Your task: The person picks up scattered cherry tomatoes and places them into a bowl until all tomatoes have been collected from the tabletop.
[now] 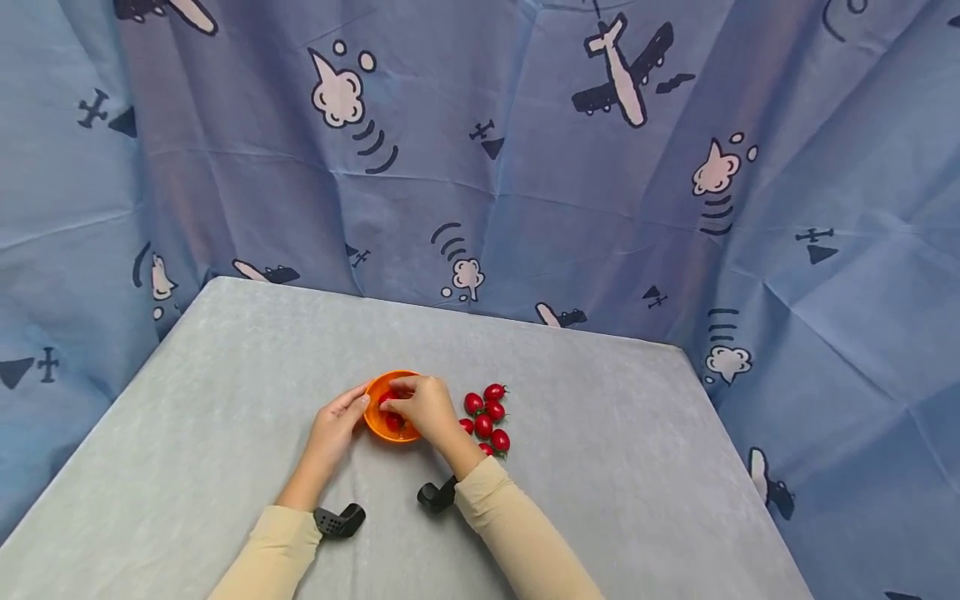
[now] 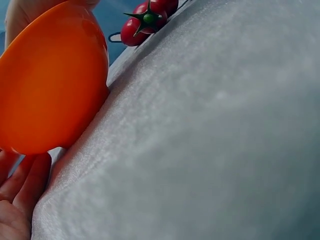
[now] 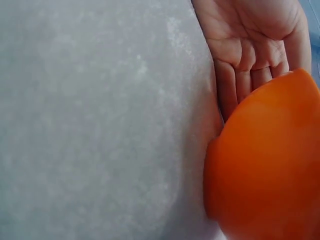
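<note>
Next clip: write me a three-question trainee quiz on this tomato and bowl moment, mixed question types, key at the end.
1. True or false: the left hand rests against the outside of the orange bowl.
2. On which side of the bowl does the loose pile of cherry tomatoes lie: the person's left or right?
3. Multiple choice: the right hand is A) flat on the table, B) over the bowl, C) on the backdrop.

Key: 1 true; 2 right; 3 B.

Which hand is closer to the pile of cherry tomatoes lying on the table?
Right. The right hand reaches into the orange bowl just beside the tomato pile; the left hand rests against the bowl's far side.
</note>
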Motion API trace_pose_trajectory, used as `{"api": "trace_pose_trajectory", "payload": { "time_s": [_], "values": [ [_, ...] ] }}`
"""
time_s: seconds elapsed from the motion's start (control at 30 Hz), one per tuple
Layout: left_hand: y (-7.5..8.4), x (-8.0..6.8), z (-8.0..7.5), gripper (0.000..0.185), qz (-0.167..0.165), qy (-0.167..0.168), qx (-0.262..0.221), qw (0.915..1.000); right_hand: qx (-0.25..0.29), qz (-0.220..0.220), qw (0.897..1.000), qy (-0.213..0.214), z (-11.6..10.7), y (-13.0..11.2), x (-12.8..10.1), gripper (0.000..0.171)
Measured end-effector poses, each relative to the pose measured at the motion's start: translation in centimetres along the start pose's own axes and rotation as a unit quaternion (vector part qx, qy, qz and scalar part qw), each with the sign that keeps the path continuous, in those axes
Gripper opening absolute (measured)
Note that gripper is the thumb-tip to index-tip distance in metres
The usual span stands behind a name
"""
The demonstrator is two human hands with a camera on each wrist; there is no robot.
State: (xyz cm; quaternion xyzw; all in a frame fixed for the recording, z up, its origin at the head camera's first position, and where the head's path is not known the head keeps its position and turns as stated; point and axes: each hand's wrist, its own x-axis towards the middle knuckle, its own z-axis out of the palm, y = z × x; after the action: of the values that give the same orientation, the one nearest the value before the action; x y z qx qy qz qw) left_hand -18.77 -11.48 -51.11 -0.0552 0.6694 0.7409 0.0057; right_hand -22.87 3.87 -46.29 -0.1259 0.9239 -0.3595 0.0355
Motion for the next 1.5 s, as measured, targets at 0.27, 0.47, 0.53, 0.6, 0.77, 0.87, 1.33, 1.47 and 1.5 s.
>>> {"api": "trace_pose_trajectory", "payload": {
  "time_s": [0.27, 0.47, 0.53, 0.6, 0.77, 0.87, 1.33, 1.47, 1.5],
  "values": [
    [-0.5, -0.1, 0.0, 0.045, -0.001, 0.002, 0.008, 1.0, 0.062, 0.021, 0.998, 0.005, -0.7, 0.4, -0.5, 0.03],
    [-0.8, -0.2, 0.0, 0.049, 0.031, 0.007, 0.003, 0.9995, 0.145, 0.055, 0.988, -0.009, -2.5, 0.4, -1.9, 0.032],
    [-0.8, -0.1, 0.1, 0.05, 0.037, 0.007, 0.0, 0.9993, 0.178, 0.064, 0.982, -0.006, -3.3, 0.7, -2.5, 0.034],
    [-0.8, -0.1, 0.2, 0.049, 0.032, 0.011, 0.0, 0.9994, 0.209, 0.07, 0.975, -0.002, -4.0, 1.0, -3.3, 0.035],
    [-0.6, -0.1, 0.3, 0.048, 0.005, 0.013, 0.006, 0.9999, 0.252, 0.063, 0.966, 0.017, -5.5, 2.0, -5.2, 0.036],
    [-0.5, -0.1, 0.3, 0.047, 0.005, 0.014, 0.008, 0.9999, 0.264, 0.055, 0.962, 0.032, -6.3, 2.6, -6.2, 0.037],
    [-0.1, -0.2, 0.0, 0.046, -0.016, 0.006, 0.009, 0.9998, 0.301, 0.118, 0.936, 0.136, -9.3, 6.8, -9.0, 0.035],
    [-0.2, -0.1, 0.1, 0.045, -0.021, 0.005, 0.008, 0.9997, 0.29, 0.142, 0.933, 0.157, -9.6, 7.9, -9.6, 0.033],
    [-0.2, -0.2, 0.0, 0.044, -0.022, 0.005, 0.007, 0.9997, 0.287, 0.148, 0.933, 0.161, -9.6, 8.2, -9.7, 0.032]
  ]
}}
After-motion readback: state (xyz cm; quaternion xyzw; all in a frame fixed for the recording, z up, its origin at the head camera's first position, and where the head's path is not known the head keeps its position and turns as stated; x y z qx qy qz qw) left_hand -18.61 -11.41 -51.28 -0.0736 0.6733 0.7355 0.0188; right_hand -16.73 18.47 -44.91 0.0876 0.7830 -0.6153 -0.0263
